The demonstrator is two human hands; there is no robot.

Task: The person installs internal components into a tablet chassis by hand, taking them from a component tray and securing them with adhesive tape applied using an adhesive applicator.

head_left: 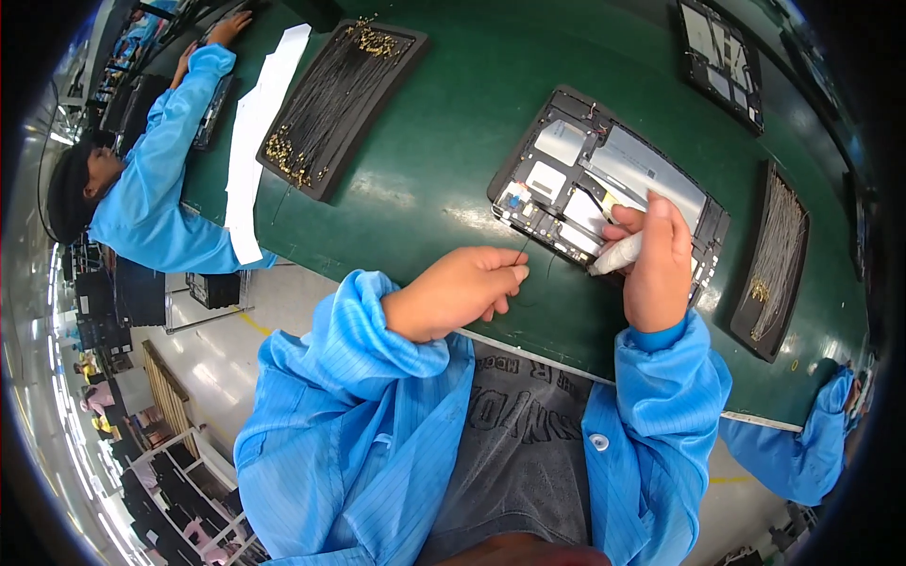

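My left hand is near the table's front edge, with thumb and forefinger pinched on a thin black cable. A loop of that cable hangs beside the open electronic device. The device shows silver battery panels and circuit boards and lies tilted on the table. My right hand is over its near edge, fingers curled. A white wrapping covers one finger, its tip at the device's edge. A slim dark piece and a yellow patch show by that hand; whether it holds a tool is hidden.
On the green table, a black tray of cables with gold ends lies left beside a white sheet. A second cable tray is right, another open device far right. Co-workers' blue sleeves appear at both sides.
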